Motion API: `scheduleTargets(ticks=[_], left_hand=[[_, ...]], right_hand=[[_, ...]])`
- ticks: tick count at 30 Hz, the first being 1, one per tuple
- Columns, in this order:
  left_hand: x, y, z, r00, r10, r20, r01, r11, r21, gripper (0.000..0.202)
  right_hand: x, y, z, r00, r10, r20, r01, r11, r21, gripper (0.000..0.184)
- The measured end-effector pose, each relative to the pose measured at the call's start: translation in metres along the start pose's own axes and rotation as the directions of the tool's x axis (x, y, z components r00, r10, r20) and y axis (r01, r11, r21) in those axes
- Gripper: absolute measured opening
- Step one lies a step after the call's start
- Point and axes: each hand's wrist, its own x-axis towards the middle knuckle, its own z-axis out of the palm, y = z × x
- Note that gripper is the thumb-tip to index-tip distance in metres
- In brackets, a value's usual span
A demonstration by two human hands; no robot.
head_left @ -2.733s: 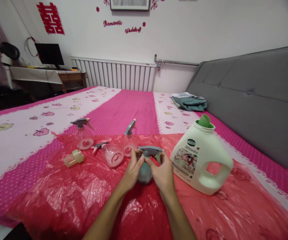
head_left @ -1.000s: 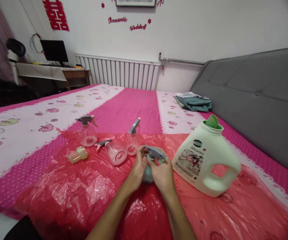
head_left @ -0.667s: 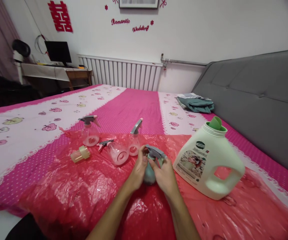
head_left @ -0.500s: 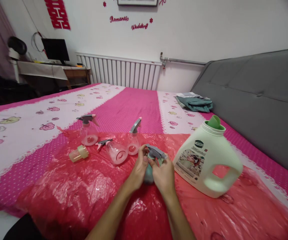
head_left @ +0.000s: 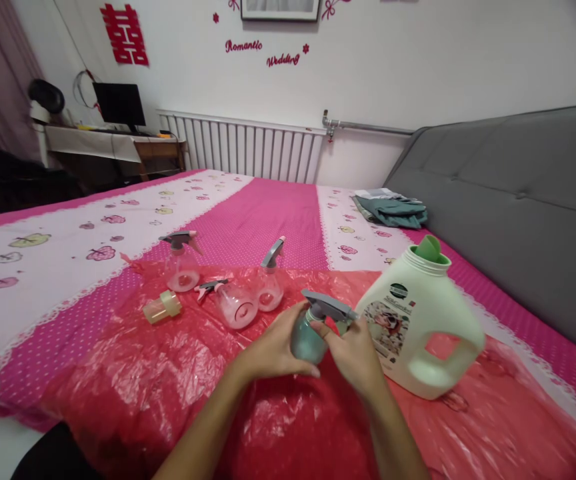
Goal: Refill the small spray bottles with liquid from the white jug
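Note:
My left hand (head_left: pixel 273 347) wraps round the teal body of a small spray bottle (head_left: pixel 308 340), lifted just above the red plastic sheet (head_left: pixel 143 387). My right hand (head_left: pixel 353 353) pinches the bottle at its neck, under the grey trigger head (head_left: pixel 328 307). A large white detergent jug (head_left: pixel 423 327) with an open green spout stands just right of my right hand.
Three pink clear spray bottles (head_left: pixel 181 263) (head_left: pixel 231 307) (head_left: pixel 269 283) and a pale yellow cap (head_left: pixel 162 308) lie on the sheet to the left. Folded teal clothes (head_left: pixel 393 210) rest near the grey headboard (head_left: pixel 518 200). A radiator (head_left: pixel 248 147) and a desk (head_left: pixel 113 143) stand behind the bed.
Both hands have lifted the teal spray bottle off the sheet and tilted it a little to the right. My left hand has slid down from the neck to cup its body.

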Motion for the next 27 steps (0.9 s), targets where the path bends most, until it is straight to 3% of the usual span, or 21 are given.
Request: scheduleTargets(ticks=[3, 11, 18, 22, 25, 27], left_hand=[[0.001, 0.007, 0.001, 0.999, 0.033, -0.013, -0.032, 0.998, 0.048, 0.118], [0.006, 0.022, 0.013, 0.984, 0.090, -0.156, -0.070, 0.989, 0.130, 0.081], [0.008, 0.039, 0.031, 0.912, 0.119, -0.393, 0.001, 0.956, 0.293, 0.067], [0.005, 0.047, 0.043, 0.881, 0.111, -0.461, 0.052, 0.944, 0.325, 0.065], [0.002, 0.051, 0.043, 0.890, 0.081, -0.449, 0.068, 0.950, 0.306, 0.065], [-0.001, 0.054, 0.037, 0.914, 0.061, -0.401, 0.061, 0.957, 0.283, 0.062]], right_hand=[[0.002, -0.021, -0.007, 0.997, -0.004, 0.076, 0.003, 1.000, 0.008, 0.046], [0.016, -0.040, -0.006, 0.991, -0.020, 0.130, 0.016, 0.999, 0.034, 0.059], [0.017, -0.044, 0.004, 0.997, -0.001, -0.076, 0.000, 1.000, -0.014, 0.051], [0.011, -0.040, 0.011, 0.982, 0.027, -0.185, -0.031, 0.999, -0.016, 0.056], [0.006, -0.041, 0.006, 0.991, 0.044, -0.126, -0.041, 0.999, 0.028, 0.058], [0.003, -0.044, -0.005, 0.999, 0.044, 0.012, -0.045, 0.995, 0.094, 0.065]])
